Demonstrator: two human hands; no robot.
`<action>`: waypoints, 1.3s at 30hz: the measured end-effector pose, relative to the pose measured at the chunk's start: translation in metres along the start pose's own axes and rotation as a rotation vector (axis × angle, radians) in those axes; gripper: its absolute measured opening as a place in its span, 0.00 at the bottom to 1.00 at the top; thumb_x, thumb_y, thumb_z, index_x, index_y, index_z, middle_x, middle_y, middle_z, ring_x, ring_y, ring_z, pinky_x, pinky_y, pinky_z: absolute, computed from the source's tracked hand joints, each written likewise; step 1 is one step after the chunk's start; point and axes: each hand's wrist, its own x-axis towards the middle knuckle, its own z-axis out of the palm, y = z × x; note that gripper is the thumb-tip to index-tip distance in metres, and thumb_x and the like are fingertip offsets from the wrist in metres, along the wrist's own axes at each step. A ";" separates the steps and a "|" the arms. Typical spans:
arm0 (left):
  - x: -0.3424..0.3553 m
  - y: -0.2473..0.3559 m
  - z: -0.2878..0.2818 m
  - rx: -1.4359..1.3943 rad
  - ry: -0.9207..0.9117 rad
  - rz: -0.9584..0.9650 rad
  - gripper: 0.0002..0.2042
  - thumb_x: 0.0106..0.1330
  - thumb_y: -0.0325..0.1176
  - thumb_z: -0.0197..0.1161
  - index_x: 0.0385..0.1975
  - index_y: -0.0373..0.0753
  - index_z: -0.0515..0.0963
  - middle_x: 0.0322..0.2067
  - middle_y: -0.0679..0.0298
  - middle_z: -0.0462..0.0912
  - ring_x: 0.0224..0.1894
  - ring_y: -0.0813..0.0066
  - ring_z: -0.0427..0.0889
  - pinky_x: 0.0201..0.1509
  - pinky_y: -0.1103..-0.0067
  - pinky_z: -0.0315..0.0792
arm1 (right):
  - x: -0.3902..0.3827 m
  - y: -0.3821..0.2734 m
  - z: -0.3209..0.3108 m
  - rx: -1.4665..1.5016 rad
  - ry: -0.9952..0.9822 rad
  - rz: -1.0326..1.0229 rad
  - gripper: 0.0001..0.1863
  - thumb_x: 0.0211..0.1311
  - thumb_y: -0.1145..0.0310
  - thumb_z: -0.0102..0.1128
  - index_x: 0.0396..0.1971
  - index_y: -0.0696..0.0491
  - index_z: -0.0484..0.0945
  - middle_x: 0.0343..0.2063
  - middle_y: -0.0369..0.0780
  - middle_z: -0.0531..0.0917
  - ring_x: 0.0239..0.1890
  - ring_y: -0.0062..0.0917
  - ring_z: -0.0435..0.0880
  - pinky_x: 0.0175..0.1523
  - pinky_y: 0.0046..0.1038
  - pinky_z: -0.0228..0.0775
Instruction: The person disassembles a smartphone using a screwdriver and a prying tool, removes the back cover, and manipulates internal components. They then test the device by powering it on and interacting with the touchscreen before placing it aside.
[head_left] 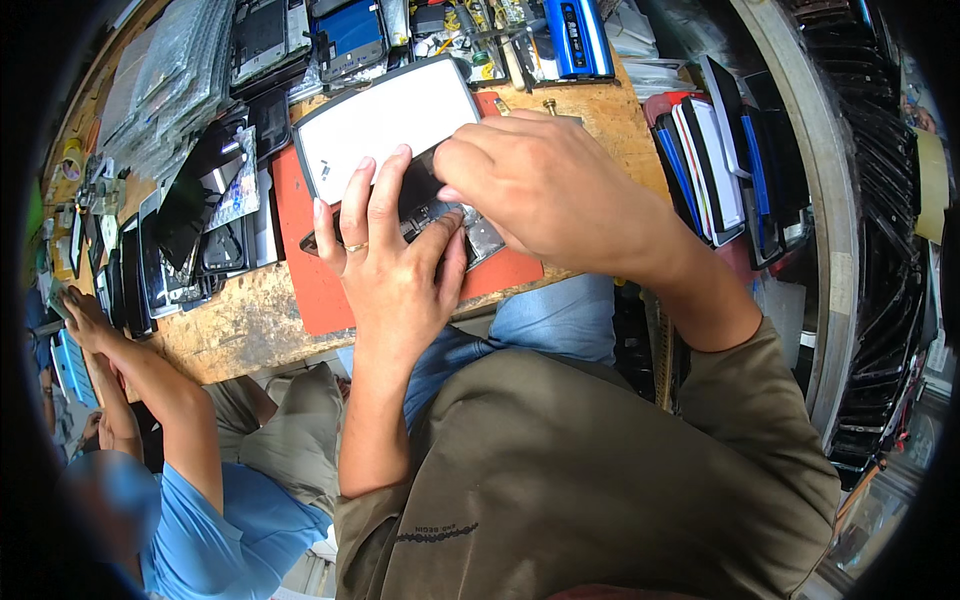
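An opened, tablet-like device [484, 236] lies on an orange-red mat [318, 298], its dark edge and silvery inner parts showing between my hands. My left hand [392, 262] rests over it with several fingers stretched and spread; thumb and index finger reach down onto the inner parts. A ring is on one finger. My right hand [560, 185] is curled closed over the device's right side, fingertips turned in; what they hold, if anything, is hidden. Just beyond lies a white panel with a dark rim [385, 115], with a few tiny dark pieces on it.
The worn wooden bench [235, 325] carries stacked tablets and screens [215, 215] at left, bubble-wrap sleeves [175, 75] at the back left and a blue box-shaped device [578, 40] at the back. Flat cases [705, 170] stand at right. A co-worker in blue [230, 525] sits at left.
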 end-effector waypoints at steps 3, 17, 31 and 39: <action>0.000 -0.001 0.001 -0.002 0.005 0.001 0.05 0.58 0.39 0.75 0.30 0.48 0.91 0.73 0.56 0.69 0.78 0.53 0.60 0.83 0.54 0.34 | 0.001 -0.001 0.001 0.033 0.075 -0.022 0.10 0.69 0.70 0.62 0.45 0.59 0.76 0.37 0.47 0.82 0.43 0.46 0.84 0.48 0.42 0.75; -0.010 -0.014 -0.014 -0.003 0.135 0.004 0.11 0.60 0.32 0.71 0.43 0.45 0.87 0.64 0.54 0.77 0.67 0.56 0.76 0.78 0.58 0.51 | 0.007 -0.010 -0.011 0.117 0.185 0.065 0.11 0.67 0.77 0.60 0.48 0.58 0.77 0.35 0.42 0.83 0.39 0.32 0.88 0.41 0.32 0.81; -0.042 -0.044 -0.005 -0.303 0.406 -0.144 0.16 0.59 0.20 0.70 0.48 0.33 0.83 0.55 0.49 0.83 0.54 0.51 0.84 0.57 0.63 0.79 | 0.119 0.012 0.054 0.351 0.102 -0.043 0.10 0.73 0.75 0.58 0.49 0.61 0.79 0.38 0.51 0.88 0.41 0.44 0.90 0.46 0.39 0.81; -0.040 -0.044 -0.003 -0.232 0.385 -0.102 0.17 0.58 0.22 0.71 0.48 0.36 0.83 0.61 0.51 0.80 0.61 0.51 0.81 0.64 0.62 0.75 | 0.114 0.013 0.045 0.332 0.110 -0.026 0.09 0.73 0.77 0.58 0.49 0.62 0.79 0.39 0.51 0.88 0.38 0.43 0.90 0.43 0.38 0.81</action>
